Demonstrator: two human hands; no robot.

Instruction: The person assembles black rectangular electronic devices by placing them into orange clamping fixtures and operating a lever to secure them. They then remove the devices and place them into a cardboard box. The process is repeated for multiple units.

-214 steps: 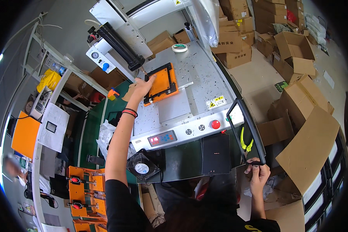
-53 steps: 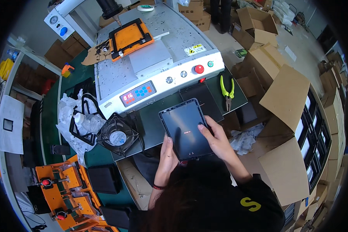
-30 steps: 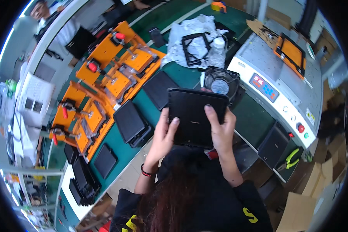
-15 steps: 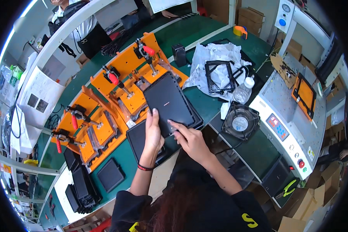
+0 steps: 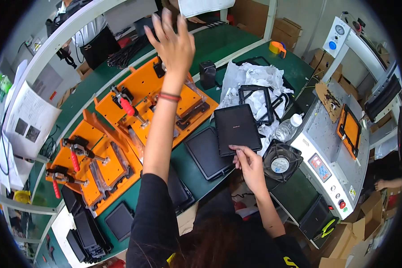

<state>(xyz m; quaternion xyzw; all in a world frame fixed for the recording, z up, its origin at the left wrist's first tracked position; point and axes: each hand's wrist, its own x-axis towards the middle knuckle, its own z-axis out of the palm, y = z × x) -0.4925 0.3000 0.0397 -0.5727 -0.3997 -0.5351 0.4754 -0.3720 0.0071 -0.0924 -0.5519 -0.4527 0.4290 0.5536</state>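
- Your green workbench (image 5: 239, 42) spread out beneath everything, its near edge slanting past your body.
- The orange clamping fixture (image 5: 136, 89) stood on it, to the left of the panel you held.
- The black panel (image 5: 238, 129) was just beyond your right hand, its long axis pointing away from you, the far end leaning slightly left; it overlapped the black tray (image 5: 205, 156) in view (whether it touched the tray, I couldn't tell).
- Your left hand (image 5: 174, 49) hung over the fixture's far end, fingers spread, nothing visible in it; the panel lay well apart from it, nearer you and to the right.
- Your right hand (image 5: 250, 169) was the nearer one, thumb and fingers pinched on the panel's near edge.
- The red clamp handle (image 5: 127, 107) sat left of your left forearm.
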